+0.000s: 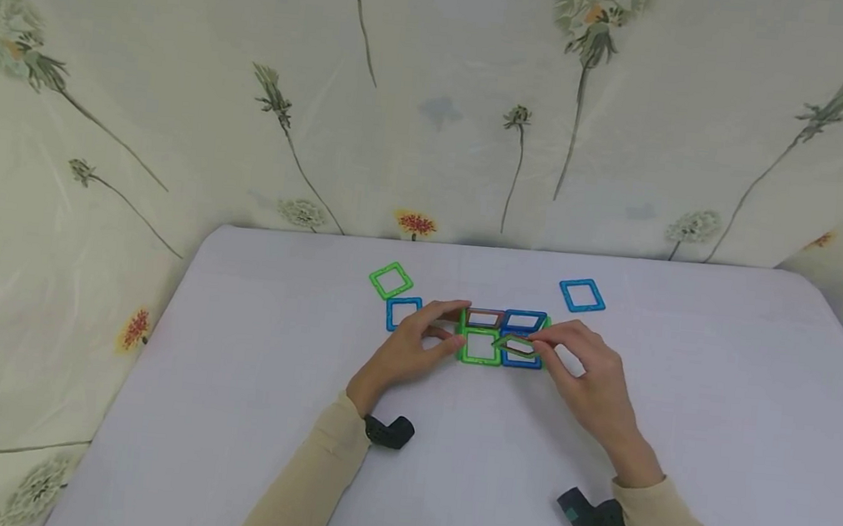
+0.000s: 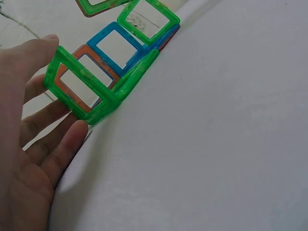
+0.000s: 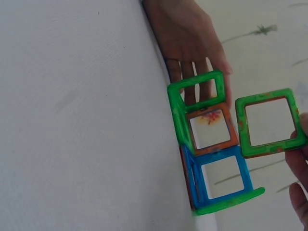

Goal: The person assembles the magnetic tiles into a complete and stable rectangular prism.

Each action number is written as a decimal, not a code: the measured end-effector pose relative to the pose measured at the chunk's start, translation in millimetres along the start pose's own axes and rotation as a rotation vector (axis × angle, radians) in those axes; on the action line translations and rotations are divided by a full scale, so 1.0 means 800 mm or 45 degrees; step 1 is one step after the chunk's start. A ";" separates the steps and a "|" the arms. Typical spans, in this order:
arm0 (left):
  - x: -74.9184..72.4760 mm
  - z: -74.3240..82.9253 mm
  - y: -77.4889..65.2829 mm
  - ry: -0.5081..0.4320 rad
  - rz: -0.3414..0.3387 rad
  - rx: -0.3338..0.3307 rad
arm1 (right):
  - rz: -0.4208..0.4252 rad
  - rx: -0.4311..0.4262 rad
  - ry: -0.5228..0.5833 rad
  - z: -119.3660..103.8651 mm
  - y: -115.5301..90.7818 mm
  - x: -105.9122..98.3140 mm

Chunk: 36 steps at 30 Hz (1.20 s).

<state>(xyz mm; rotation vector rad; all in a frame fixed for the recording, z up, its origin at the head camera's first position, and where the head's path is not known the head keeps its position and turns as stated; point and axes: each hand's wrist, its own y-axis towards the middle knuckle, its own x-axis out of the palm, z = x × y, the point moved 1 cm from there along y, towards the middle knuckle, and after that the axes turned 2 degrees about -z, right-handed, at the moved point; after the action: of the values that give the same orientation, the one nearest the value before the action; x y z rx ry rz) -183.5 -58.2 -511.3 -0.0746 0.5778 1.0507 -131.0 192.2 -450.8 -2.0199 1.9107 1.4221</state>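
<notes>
On the table stands a small box-like structure of square magnetic tiles (image 1: 480,363), with green and blue tiles along the bottom. Its back wall is an orange tile (image 3: 193,133) beside a blue tile (image 3: 246,173); a green tile (image 2: 72,103) stands upright at the left end. My left hand (image 1: 406,349) holds this left end, thumb at the near side and forefinger at the far corner. My right hand (image 1: 592,382) pinches a loose green tile with a reddish inner rim (image 3: 241,127), tilted above the structure's right half.
Left of the structure lie a blue tile (image 1: 390,315) and a green tile (image 1: 377,285), corner to edge. Another blue tile (image 1: 596,292) lies at the back right. The white table (image 1: 447,482) meets a flower-printed cloth (image 1: 439,148) at its back edge.
</notes>
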 end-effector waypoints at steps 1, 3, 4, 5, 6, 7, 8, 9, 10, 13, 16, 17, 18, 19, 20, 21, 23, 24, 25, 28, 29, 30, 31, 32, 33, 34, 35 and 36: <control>0.000 0.000 0.000 0.001 0.001 -0.001 | -0.003 -0.005 -0.007 0.000 -0.001 0.002; 0.001 -0.001 0.000 -0.002 -0.001 -0.004 | -0.003 -0.020 -0.021 0.000 -0.002 0.006; 0.001 -0.001 0.000 -0.001 -0.001 -0.008 | -0.003 -0.028 -0.027 0.001 -0.003 0.007; 0.001 0.000 0.000 -0.002 -0.002 -0.012 | -0.004 -0.036 -0.031 0.001 -0.004 0.009; 0.001 0.000 0.000 -0.007 -0.002 -0.014 | -0.007 -0.039 -0.032 0.001 -0.004 0.010; 0.001 0.001 0.000 -0.013 -0.003 -0.018 | -0.013 -0.044 -0.032 0.001 -0.004 0.012; 0.001 0.002 0.000 -0.015 -0.006 -0.023 | -0.017 -0.047 -0.032 0.001 -0.004 0.013; 0.001 0.004 0.000 -0.024 -0.006 -0.028 | -0.021 -0.051 -0.036 0.001 -0.004 0.014; 0.000 0.007 0.000 -0.032 -0.009 -0.029 | -0.027 -0.055 -0.038 0.001 -0.004 0.015; -0.006 0.023 -0.002 -0.052 -0.024 -0.024 | -0.046 -0.056 -0.038 0.001 -0.004 0.018; -0.012 0.038 -0.004 -0.063 -0.034 -0.013 | -0.072 -0.053 -0.026 0.001 -0.004 0.021; -0.013 0.042 -0.005 -0.062 -0.034 -0.014 | -0.083 -0.047 -0.020 0.000 -0.004 0.021; -0.012 0.037 -0.004 -0.055 -0.029 -0.013 | -0.094 -0.043 -0.019 0.000 -0.004 0.022; -0.010 0.031 -0.003 -0.048 -0.023 -0.012 | -0.103 -0.039 -0.017 0.000 -0.004 0.023; -0.008 0.024 -0.002 -0.040 -0.019 -0.010 | -0.109 -0.041 -0.018 0.000 -0.004 0.024; -0.006 0.017 -0.001 -0.030 -0.015 -0.011 | -0.111 -0.047 -0.021 0.000 -0.004 0.025; -0.001 0.004 0.001 -0.015 -0.007 -0.014 | -0.112 -0.053 -0.022 0.001 -0.005 0.027; 0.001 -0.003 0.002 -0.005 -0.003 -0.013 | -0.110 -0.061 -0.026 0.001 -0.005 0.028; 0.001 -0.003 0.002 -0.001 -0.004 -0.013 | -0.105 -0.070 -0.030 0.002 -0.005 0.029; 0.001 -0.002 0.002 0.000 -0.001 -0.012 | -0.096 -0.086 -0.041 0.003 -0.005 0.032; 0.001 -0.002 0.002 0.002 0.000 -0.012 | -0.094 -0.089 -0.045 0.003 -0.006 0.033; 0.001 -0.002 0.002 0.004 0.000 -0.011 | -0.092 -0.093 -0.052 0.003 -0.006 0.034; 0.001 -0.002 0.002 0.004 0.000 -0.010 | -0.093 -0.094 -0.055 0.004 -0.006 0.034; 0.001 -0.002 0.002 0.004 0.000 -0.009 | -0.095 -0.092 -0.057 0.004 -0.006 0.035; 0.001 -0.002 0.002 0.000 -0.002 -0.007 | -0.097 -0.091 -0.057 0.004 -0.006 0.036; 0.000 -0.002 0.002 -0.004 -0.003 -0.003 | -0.098 -0.091 -0.063 0.004 -0.006 0.036; 0.000 -0.002 0.002 -0.009 -0.004 0.000 | -0.100 -0.092 -0.065 0.004 -0.006 0.036; 0.000 -0.001 0.001 -0.014 -0.006 0.004 | -0.100 -0.094 -0.067 0.003 -0.006 0.036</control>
<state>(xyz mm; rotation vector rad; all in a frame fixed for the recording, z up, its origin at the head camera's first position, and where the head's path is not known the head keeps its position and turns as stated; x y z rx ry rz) -184.9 -58.0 -512.0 -0.0672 0.5690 1.0452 -133.4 172.1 -472.4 -2.0417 1.7631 1.5325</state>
